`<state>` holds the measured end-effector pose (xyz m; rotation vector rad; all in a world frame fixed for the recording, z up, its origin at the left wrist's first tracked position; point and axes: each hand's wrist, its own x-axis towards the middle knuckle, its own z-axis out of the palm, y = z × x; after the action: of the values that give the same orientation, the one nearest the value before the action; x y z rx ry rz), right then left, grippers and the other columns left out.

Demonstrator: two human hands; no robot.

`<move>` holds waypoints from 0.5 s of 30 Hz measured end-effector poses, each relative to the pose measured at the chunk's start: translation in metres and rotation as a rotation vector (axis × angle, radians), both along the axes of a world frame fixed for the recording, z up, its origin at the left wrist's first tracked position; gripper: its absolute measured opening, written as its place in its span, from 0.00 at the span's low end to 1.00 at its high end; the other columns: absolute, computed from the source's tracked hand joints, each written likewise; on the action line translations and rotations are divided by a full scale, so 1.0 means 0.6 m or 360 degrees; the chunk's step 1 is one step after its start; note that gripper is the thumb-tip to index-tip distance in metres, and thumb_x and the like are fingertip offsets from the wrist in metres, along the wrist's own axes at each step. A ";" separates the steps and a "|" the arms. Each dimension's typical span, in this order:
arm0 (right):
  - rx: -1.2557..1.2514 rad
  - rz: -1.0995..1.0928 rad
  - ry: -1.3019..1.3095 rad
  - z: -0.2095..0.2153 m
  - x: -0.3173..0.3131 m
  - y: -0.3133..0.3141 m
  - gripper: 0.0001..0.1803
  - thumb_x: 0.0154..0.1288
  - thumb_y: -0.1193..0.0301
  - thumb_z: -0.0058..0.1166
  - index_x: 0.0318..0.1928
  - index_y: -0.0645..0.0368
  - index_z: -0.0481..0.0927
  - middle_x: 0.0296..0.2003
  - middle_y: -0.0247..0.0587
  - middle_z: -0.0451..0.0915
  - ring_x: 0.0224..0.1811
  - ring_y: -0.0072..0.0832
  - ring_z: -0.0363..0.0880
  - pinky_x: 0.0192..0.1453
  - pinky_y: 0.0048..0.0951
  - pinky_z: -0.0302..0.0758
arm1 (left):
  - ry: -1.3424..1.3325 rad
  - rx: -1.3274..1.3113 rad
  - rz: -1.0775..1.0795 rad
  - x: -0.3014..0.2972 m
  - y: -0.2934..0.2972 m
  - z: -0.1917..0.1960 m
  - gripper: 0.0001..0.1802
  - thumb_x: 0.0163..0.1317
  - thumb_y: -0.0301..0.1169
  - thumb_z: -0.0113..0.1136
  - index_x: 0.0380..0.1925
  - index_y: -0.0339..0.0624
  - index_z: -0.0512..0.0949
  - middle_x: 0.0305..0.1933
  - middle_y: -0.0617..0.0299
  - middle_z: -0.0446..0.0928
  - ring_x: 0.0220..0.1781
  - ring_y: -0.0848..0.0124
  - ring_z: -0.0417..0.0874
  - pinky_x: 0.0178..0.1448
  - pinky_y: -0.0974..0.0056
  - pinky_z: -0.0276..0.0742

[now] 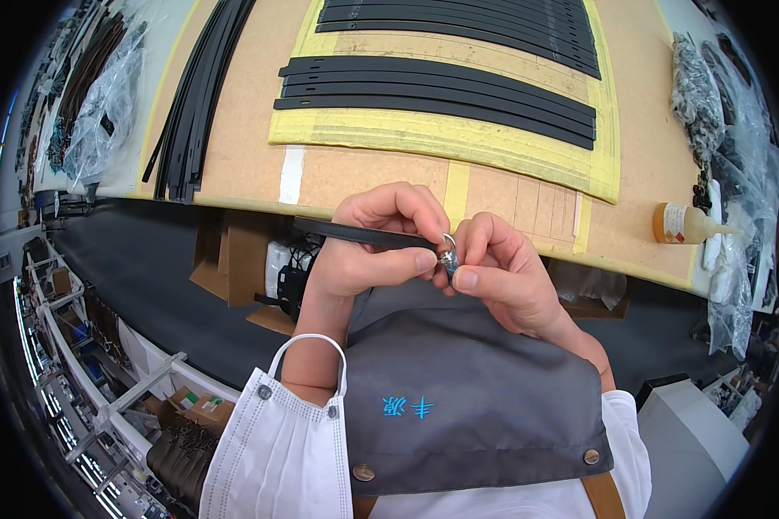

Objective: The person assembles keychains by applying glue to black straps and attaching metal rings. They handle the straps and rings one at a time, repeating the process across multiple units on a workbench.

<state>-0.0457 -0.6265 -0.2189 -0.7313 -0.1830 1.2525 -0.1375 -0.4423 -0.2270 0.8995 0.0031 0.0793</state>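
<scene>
Head view, left fingers (407, 263) pinching strap (355, 232), right fingers (491, 281) pinching metal fitting (449, 253)

My left hand (346, 268) and right hand (512, 277) come close together at the fingertips, thumbs (400, 265) pinching toward curled fingers (411, 206), bare forearms (315, 346) reaching forward.
</scene>
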 end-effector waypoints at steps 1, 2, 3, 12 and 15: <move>-0.0002 0.0000 -0.0005 0.000 0.000 0.000 0.09 0.63 0.81 0.59 0.36 0.58 0.71 0.39 0.40 0.79 0.46 0.29 0.81 0.51 0.29 0.77 | -0.0002 0.0005 0.0004 0.000 0.000 0.000 0.10 0.54 0.14 0.61 0.36 0.32 0.75 0.40 0.53 0.76 0.36 0.71 0.82 0.41 0.68 0.82; 0.0001 -0.0004 -0.0005 0.000 -0.001 0.000 0.09 0.63 0.81 0.59 0.36 0.58 0.71 0.39 0.40 0.79 0.46 0.29 0.81 0.51 0.29 0.77 | -0.0003 0.0010 0.0007 -0.001 -0.001 0.000 0.10 0.54 0.14 0.61 0.36 0.32 0.75 0.40 0.53 0.76 0.36 0.71 0.82 0.41 0.68 0.82; 0.0004 -0.0007 -0.0005 0.001 -0.001 0.000 0.09 0.63 0.81 0.59 0.36 0.58 0.71 0.39 0.40 0.79 0.46 0.29 0.81 0.52 0.30 0.77 | -0.0005 0.0015 0.0011 -0.001 -0.001 0.000 0.10 0.54 0.14 0.61 0.36 0.33 0.75 0.40 0.53 0.76 0.36 0.71 0.82 0.41 0.68 0.83; 0.0007 -0.0020 -0.0013 0.002 -0.003 -0.001 0.09 0.63 0.82 0.59 0.36 0.58 0.71 0.39 0.40 0.79 0.46 0.29 0.81 0.52 0.30 0.77 | 0.0005 0.0027 0.0008 -0.002 -0.002 0.003 0.10 0.53 0.15 0.61 0.36 0.33 0.75 0.40 0.53 0.76 0.37 0.70 0.83 0.42 0.67 0.83; -0.0004 -0.0020 -0.0003 0.004 -0.002 -0.002 0.09 0.63 0.82 0.59 0.36 0.58 0.71 0.39 0.40 0.79 0.46 0.29 0.81 0.52 0.30 0.77 | -0.0022 0.0075 0.0021 -0.003 -0.001 -0.001 0.13 0.53 0.15 0.62 0.39 0.32 0.74 0.40 0.54 0.76 0.39 0.70 0.83 0.42 0.67 0.83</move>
<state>-0.0472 -0.6275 -0.2163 -0.7350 -0.1779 1.2404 -0.1393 -0.4430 -0.2277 0.9463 -0.0058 0.0981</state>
